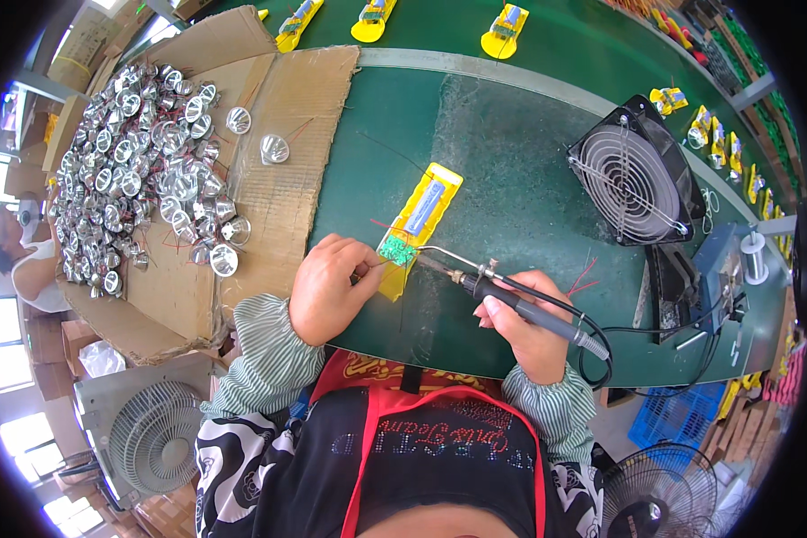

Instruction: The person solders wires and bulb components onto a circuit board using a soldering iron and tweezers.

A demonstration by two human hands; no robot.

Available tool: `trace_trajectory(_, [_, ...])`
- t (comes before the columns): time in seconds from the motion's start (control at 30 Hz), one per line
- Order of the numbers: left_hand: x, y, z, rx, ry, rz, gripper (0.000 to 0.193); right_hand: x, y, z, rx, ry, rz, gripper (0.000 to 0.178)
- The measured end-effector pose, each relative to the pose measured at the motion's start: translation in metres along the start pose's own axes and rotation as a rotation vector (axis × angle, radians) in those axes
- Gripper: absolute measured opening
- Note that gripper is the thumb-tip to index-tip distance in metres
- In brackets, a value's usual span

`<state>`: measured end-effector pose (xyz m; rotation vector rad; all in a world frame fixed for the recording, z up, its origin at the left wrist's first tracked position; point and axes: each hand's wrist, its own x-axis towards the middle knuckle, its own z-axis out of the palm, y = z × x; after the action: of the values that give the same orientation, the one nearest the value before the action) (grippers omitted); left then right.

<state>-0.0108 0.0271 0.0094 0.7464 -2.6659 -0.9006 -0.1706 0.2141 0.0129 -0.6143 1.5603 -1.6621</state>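
A yellow plastic housing (446, 182) lies on the green bench in front of me, holding a blue cylindrical battery (424, 207) and a small green circuit board (397, 251). At the board's left edge, my left hand (325, 285) is closed, thumb and forefinger pinched on what looks like a thin wire. My right hand (531, 334) grips a soldering iron (538, 316) with a thin metal feed tube along it. Iron and tube tips meet the board's right side or stop just beside it; I cannot tell which. Thin red and dark wires stick out around the housing.
Silver reflector cups (121, 170) with wires fill a cardboard box (282, 211) on the left. A black fan with a wire guard (632, 175) stands at the right, near a blue soldering station (722, 269) and solder spool (754, 258). More yellow housings (506, 32) lie along the far strip.
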Motion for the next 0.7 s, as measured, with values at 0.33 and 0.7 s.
trace_trajectory(0.33, [0.002,-0.005,0.007,-0.019,0.062,0.051,0.007,0.007,0.006,0.009,-0.012,-0.017,-0.035,0.017])
trace_trajectory(0.7, [0.005,-0.001,0.012,0.051,0.079,0.038,0.008,0.015,0.011,0.016,0.027,-0.039,-0.012,0.018])
